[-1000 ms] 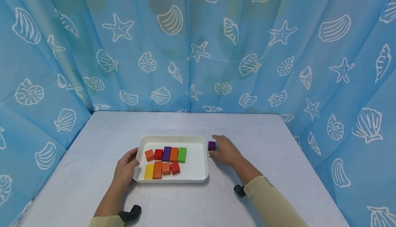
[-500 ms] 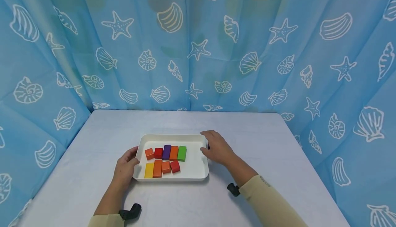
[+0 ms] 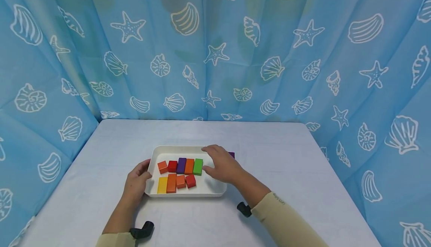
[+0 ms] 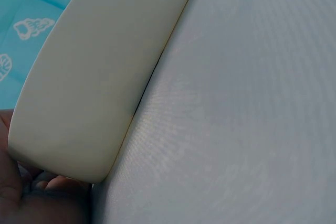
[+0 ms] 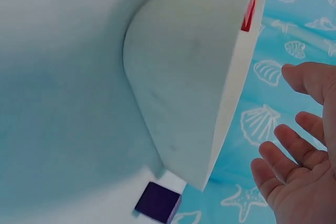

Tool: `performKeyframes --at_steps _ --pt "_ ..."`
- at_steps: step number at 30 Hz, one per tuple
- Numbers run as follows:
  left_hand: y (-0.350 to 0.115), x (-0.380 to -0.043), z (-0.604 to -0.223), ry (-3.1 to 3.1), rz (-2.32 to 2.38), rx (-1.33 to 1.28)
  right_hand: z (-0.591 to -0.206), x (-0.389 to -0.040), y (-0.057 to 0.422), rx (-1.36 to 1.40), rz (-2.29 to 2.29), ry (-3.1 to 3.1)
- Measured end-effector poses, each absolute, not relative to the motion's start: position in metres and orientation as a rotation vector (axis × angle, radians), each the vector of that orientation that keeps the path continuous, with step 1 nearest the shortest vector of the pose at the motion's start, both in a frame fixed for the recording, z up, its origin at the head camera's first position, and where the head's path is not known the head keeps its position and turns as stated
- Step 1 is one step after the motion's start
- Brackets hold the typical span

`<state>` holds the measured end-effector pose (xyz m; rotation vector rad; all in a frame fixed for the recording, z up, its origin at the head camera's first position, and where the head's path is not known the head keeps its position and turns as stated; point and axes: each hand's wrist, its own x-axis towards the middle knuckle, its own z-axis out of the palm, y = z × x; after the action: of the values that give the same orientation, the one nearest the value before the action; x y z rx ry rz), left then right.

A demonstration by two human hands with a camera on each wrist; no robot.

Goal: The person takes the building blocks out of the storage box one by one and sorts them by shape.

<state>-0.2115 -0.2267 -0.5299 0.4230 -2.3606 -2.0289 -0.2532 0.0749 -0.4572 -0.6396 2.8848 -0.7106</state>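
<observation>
Head view: white tray [image 3: 208, 188] on the pale cloth [image 3: 188, 220], lower middle of the frame. Left hand [image 3: 136, 181] at the tray's left edge, thumb over the rim, the other fingers round the outer side, gripping it. The left wrist view shows only part of that hand, lower left, curled beneath the tray's corner.

Right hand [image 3: 222, 164] over the tray's right part, right of the frame's centre; thumb and forefinger spread apart, nothing between them. Thumb tip just beside the green block [image 3: 198, 167]; contact cannot be told. In the right wrist view the same hand stands at the right edge, fingers apart and slightly bent, holding nothing.

Blocks in the tray, two rows, left half and middle. Upper row from the left: orange cube [image 3: 162, 167], red cube [image 3: 173, 166], purple block [image 3: 182, 165], upright orange block [image 3: 189, 166], then the green. Lower row: yellow block [image 3: 162, 185], long orange block [image 3: 171, 183], small orange cube [image 3: 180, 182], tilted red cube [image 3: 190, 180].

One dark purple cube [image 5: 158, 202] outside the tray, near its corner, bottom of the right wrist view; partly hidden behind the right hand in the head view. Blue shell-print curtain [image 3: 215, 78] fills the upper frame
</observation>
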Motion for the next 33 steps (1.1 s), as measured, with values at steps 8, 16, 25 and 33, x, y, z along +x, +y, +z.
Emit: performKeyframes --at_steps 8,16,25,33 --pt "-0.227 -0.212 -0.531 -2.357 -2.014 0.442 -0.468 -0.243 0.061 -0.746 -0.678 2.825" --pt "-0.226 -0.212 -0.529 -2.362 -2.014 0.455 -0.485 -0.232 0.045 -0.753 -0.563 2.737" --pt "-0.228 -0.209 -0.529 -2.357 -2.025 0.438 -0.485 -0.234 0.036 -0.831 -0.465 2.719" --pt "-0.227 -0.212 -0.531 -2.361 -2.019 0.434 -0.495 -0.239 0.034 -0.833 -0.532 2.670"
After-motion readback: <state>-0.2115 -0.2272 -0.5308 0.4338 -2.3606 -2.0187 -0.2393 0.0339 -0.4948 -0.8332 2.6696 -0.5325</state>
